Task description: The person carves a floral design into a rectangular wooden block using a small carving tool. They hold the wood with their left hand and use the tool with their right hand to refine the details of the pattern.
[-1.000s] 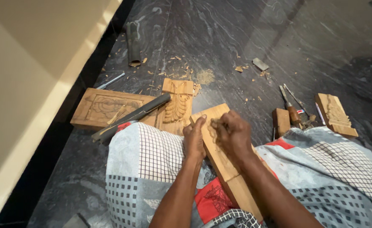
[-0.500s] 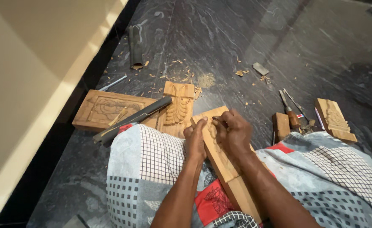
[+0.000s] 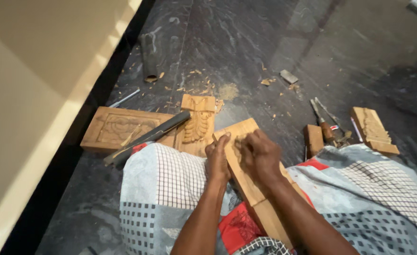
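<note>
A long pale wooden plank (image 3: 246, 182) lies slanted across my lap, between my knees under checked cloth. My left hand (image 3: 216, 158) grips the plank's left edge near its far end, fingers curled over it. My right hand (image 3: 259, 156) is closed on top of the plank just beside the left one; what it holds is hidden under the fingers. A carved wooden piece with a leaf pattern (image 3: 196, 125) lies on the floor just beyond my hands.
A carved rectangular panel (image 3: 118, 130) lies at the left with a dark metal bar (image 3: 152, 137) across it. Chisels (image 3: 326, 125), a small wood block (image 3: 314, 140) and another carved block (image 3: 373, 130) lie at the right. Wood chips (image 3: 204, 87) litter the dark stone floor. A pale wall (image 3: 33, 94) runs along the left.
Both hands stay on the plank's far end with only slight shifts. The view has drifted a little.
</note>
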